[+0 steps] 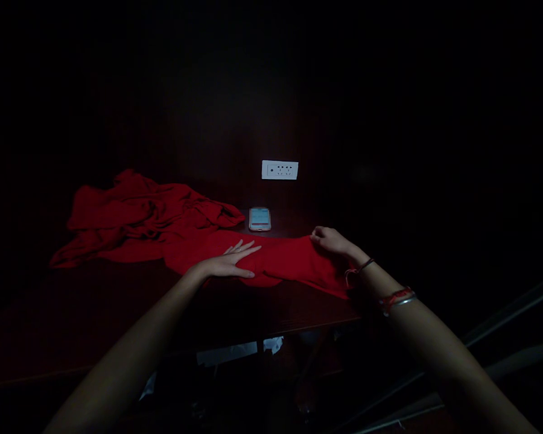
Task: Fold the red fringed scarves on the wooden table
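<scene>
A red cloth (289, 259), perhaps a garment, lies across a dark wooden table. Its right part is spread fairly flat, while the left part is bunched in a crumpled heap. My left hand (230, 260) rests flat on the spread part with its fingers apart and a ring on one finger. At the far right edge of the cloth, my right hand (329, 239) pinches the fabric between closed fingers. Bracelets circle my right wrist and forearm. The exact kind of garment cannot be made out in the dim light.
Just beyond the cloth lies a phone (259, 219) with a lit screen. A white socket plate (279, 170) is on the dark wall behind. The front edge of the table (298, 328) runs below my hands, with pale items (235, 352) underneath. Surroundings are very dark.
</scene>
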Available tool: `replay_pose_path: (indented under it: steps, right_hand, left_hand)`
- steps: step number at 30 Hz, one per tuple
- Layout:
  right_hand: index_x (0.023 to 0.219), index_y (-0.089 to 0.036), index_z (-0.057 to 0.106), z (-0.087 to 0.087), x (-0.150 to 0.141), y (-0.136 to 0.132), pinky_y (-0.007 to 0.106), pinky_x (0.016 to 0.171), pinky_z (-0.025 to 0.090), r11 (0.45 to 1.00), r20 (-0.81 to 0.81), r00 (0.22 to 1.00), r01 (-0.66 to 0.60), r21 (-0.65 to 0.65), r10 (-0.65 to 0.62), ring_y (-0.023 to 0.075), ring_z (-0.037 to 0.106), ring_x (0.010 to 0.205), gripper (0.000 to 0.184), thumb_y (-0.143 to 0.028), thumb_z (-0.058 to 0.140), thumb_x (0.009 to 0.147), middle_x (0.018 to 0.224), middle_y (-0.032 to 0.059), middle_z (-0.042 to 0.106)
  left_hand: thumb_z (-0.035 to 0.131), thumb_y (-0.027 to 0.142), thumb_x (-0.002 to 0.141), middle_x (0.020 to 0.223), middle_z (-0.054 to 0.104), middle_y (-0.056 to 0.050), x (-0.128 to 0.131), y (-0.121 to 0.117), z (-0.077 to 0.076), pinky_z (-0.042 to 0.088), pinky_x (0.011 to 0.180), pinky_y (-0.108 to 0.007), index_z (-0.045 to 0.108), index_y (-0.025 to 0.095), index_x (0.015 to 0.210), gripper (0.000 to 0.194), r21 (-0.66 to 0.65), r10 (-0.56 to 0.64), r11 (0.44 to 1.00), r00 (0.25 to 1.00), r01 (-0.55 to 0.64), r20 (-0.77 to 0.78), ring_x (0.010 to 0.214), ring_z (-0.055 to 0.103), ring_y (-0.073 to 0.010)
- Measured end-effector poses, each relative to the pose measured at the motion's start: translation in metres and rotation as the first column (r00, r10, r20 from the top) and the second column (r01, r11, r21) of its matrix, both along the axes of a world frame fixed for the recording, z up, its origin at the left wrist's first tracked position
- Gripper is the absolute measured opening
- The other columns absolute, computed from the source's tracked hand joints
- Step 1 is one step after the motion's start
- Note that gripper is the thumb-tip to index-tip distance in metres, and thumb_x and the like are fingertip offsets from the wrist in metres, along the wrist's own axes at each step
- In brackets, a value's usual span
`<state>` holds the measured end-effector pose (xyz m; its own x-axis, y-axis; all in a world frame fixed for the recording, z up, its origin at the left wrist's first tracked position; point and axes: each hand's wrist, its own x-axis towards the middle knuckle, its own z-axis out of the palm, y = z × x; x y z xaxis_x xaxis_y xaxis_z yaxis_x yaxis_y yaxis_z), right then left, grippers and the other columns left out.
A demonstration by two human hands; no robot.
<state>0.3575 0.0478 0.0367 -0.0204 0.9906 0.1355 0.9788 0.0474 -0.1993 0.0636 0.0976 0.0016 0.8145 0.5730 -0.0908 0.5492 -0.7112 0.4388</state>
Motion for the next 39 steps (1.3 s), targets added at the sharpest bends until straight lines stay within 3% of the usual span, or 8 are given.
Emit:
replay_pose_path:
  steps: [4,9,12,19,28,31,34,39]
  right_hand:
    - [0.082,-0.014,0.050,0.008,0.003,0.000,0.019,0.057,0.037,0.981,-0.190,0.981,0.008,0.196,0.030,0.0101,0.049,0.062,0.018,-0.025,0.037,0.079,0.074,0.0044,0.058]
    - [0.078,-0.014,0.051,0.000,0.001,0.009,0.022,0.057,0.043,0.991,-0.684,0.728,-0.049,-0.124,-0.050,0.0112,0.053,0.063,0.019,-0.028,0.038,0.078,0.075,0.0055,0.060]
    - [0.081,-0.014,0.053,0.001,0.002,0.015,0.023,0.059,0.044,0.984,-0.770,0.631,-0.058,-0.167,-0.094,0.0116,0.054,0.064,0.013,-0.018,0.044,0.073,0.074,0.0046,0.060]
    - [0.081,-0.012,0.058,-0.007,0.014,0.024,0.025,0.070,0.039,0.935,-0.185,0.973,-0.068,0.348,0.139,0.0147,0.052,0.079,0.022,-0.007,0.042,0.067,0.089,0.0079,0.057]
    - [0.076,-0.016,0.062,-0.017,0.017,0.029,0.021,0.069,0.039,0.951,-0.131,0.956,-0.278,-0.137,0.261,0.0130,0.056,0.074,0.014,-0.022,0.050,0.071,0.079,0.0029,0.064]
    - [0.076,-0.014,0.060,-0.011,0.012,0.034,0.019,0.066,0.039,0.975,-0.081,0.975,-0.210,-0.070,0.205,0.0123,0.056,0.073,0.014,-0.019,0.047,0.074,0.080,0.0042,0.063]
    - [0.082,-0.012,0.055,-0.014,0.009,0.039,0.018,0.061,0.037,0.991,-0.065,0.995,-0.068,0.116,0.076,0.0123,0.055,0.073,0.019,-0.021,0.038,0.080,0.084,0.0076,0.061]
    - [0.092,-0.013,0.047,-0.038,0.004,0.037,0.021,0.054,0.034,0.994,0.084,0.996,0.018,0.109,-0.027,0.0150,0.057,0.068,0.023,-0.027,0.031,0.084,0.080,0.0114,0.061]
  left_hand:
    - [0.052,0.055,0.065,0.138,-0.002,-0.003,0.001,-0.001,-0.001,0.002,0.098,-0.046,0.008,0.026,0.131,0.085,-0.007,-0.005,1.000,1.000,0.005,0.026,0.121,-0.011,-0.0284]
    - [0.051,0.055,0.066,0.138,-0.003,-0.002,0.000,-0.001,-0.001,0.002,0.098,-0.046,0.008,0.027,0.131,0.082,-0.014,-0.011,1.000,0.999,0.012,0.034,0.121,-0.011,-0.0296]
    - [0.052,0.056,0.065,0.138,-0.003,-0.002,-0.001,0.001,-0.002,0.002,0.098,-0.047,0.010,0.029,0.130,0.082,-0.015,-0.016,1.000,1.000,0.016,0.019,0.121,-0.010,-0.0298]
    - [0.049,0.054,0.067,0.137,-0.006,0.000,0.000,0.003,-0.005,0.002,0.096,-0.048,0.012,0.033,0.129,0.075,0.011,-0.024,1.000,0.999,0.025,-0.025,0.121,-0.013,-0.0292]
    - [0.044,0.054,0.071,0.138,0.001,0.000,-0.005,0.003,0.000,0.007,0.099,-0.040,0.016,0.028,0.130,0.070,-0.073,-0.007,0.997,0.993,0.016,0.120,0.124,-0.003,-0.0247]
    - [0.022,0.046,0.082,0.133,0.024,-0.005,-0.005,0.013,-0.004,0.024,0.095,-0.031,0.025,0.020,0.127,0.053,-0.158,0.195,0.977,0.906,-0.145,0.375,0.120,0.024,-0.0181]
    - [0.032,0.037,0.077,0.102,0.053,-0.009,-0.002,0.025,-0.013,0.038,0.081,-0.030,0.045,0.012,0.107,0.041,-0.239,0.438,0.898,0.793,-0.368,0.423,0.095,0.049,-0.0181]
    - [0.044,0.027,0.065,0.066,0.055,0.000,0.001,0.027,-0.018,0.042,0.067,-0.027,0.050,0.015,0.064,0.014,-0.303,0.438,0.891,0.819,-0.339,0.371,0.069,0.053,-0.0157]
